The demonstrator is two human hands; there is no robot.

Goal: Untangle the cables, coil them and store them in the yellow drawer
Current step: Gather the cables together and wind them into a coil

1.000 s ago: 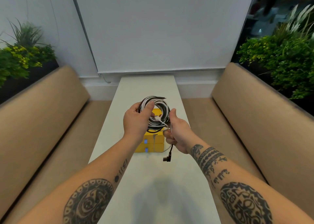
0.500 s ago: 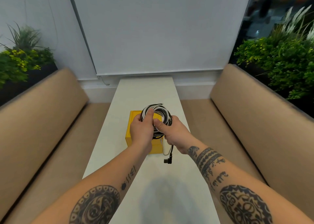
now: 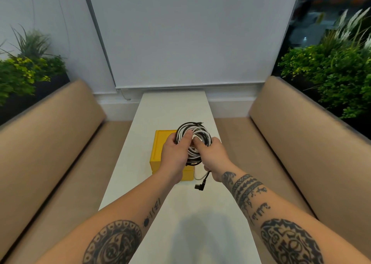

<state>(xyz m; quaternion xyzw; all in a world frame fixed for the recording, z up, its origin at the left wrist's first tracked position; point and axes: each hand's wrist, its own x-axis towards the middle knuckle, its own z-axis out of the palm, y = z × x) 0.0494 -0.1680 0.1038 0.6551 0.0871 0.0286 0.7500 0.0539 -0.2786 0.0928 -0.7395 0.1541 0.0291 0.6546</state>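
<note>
Where left loose, hangs below the right hand [image 3: 213,154], ending in a black angled plug [image 3: 199,187] over the white table [image 3: 138,175]. Grips black-and-white cable coil [image 3: 200,129] with left hand [image 3: 173,153] and right hand, fingers curled round loops. Held over yellow drawer unit [image 3: 160,145]. Behind: roller blind [image 3: 190,33].

The coil of black and white cables [image 3: 197,131] has moved out over the right side of the yellow drawer box [image 3: 160,147], whose top now shows. The right grip [image 3: 212,155] has shifted from the coil's edge, and its thumb now presses at the centre beside the left grip [image 3: 173,155].
</note>
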